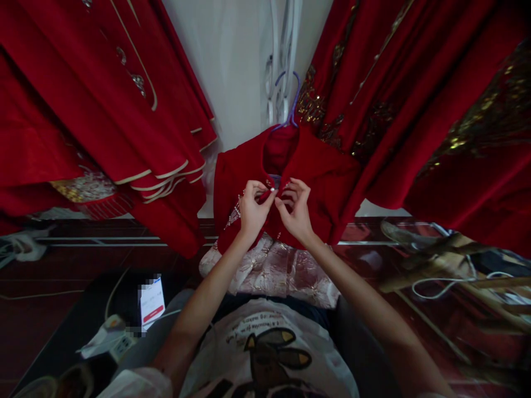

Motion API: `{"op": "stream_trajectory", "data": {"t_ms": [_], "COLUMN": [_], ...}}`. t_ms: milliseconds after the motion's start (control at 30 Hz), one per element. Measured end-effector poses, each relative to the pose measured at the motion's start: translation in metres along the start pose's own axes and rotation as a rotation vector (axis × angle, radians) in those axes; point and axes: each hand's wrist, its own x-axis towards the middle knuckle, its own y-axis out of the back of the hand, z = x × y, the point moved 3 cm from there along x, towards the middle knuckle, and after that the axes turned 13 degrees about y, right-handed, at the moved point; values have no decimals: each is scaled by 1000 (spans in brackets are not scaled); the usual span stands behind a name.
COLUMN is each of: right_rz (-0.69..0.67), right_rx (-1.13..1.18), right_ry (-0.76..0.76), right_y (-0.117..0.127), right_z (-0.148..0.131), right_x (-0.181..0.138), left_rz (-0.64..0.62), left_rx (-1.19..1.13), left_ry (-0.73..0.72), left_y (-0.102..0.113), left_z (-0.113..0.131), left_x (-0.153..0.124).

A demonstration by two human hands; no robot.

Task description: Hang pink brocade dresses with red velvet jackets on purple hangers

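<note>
A short red jacket [321, 177] hangs in front of me on a purple hanger [295, 102], with beadwork on its left front. My left hand [254, 207] pinches the left edge of its front opening just below the neck, and a small white pearl-like bead shows at the fingertips. My right hand [296, 207] has its fingers curled at the opposite edge, thumb and forefinger close to the left fingertips. What exactly lies between the right fingers is hidden. Below the jacket, pale shiny patterned fabric [282, 271] spreads over my lap.
Red garments with pale trim [136, 110] hang at the left, and red garments with gold decoration [415, 110] at the right. A lit phone [152, 304] and a power strip [124, 342] are at the lower left. Wooden pieces [431, 262] and a white cord [440, 287] lie at the right.
</note>
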Motion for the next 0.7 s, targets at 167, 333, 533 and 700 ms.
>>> {"op": "stream_trajectory", "data": {"t_ms": [167, 333, 533, 700], "right_rz": [8, 59, 43, -2], "right_rx": [40, 0, -47, -42], "right_ry": [-13, 0, -5, 2], "right_y": [2, 3, 6, 9], "right_z": [0, 2, 2, 5], "right_x": [-5, -1, 7, 20], "left_rz": [-73, -165, -292, -386], "left_rx": [44, 105, 177, 264], "left_ry": [-38, -72, -126, -223], "left_y": [1, -2, 0, 2], "left_z": [5, 8, 14, 26], "left_x": [-4, 4, 14, 21]}}
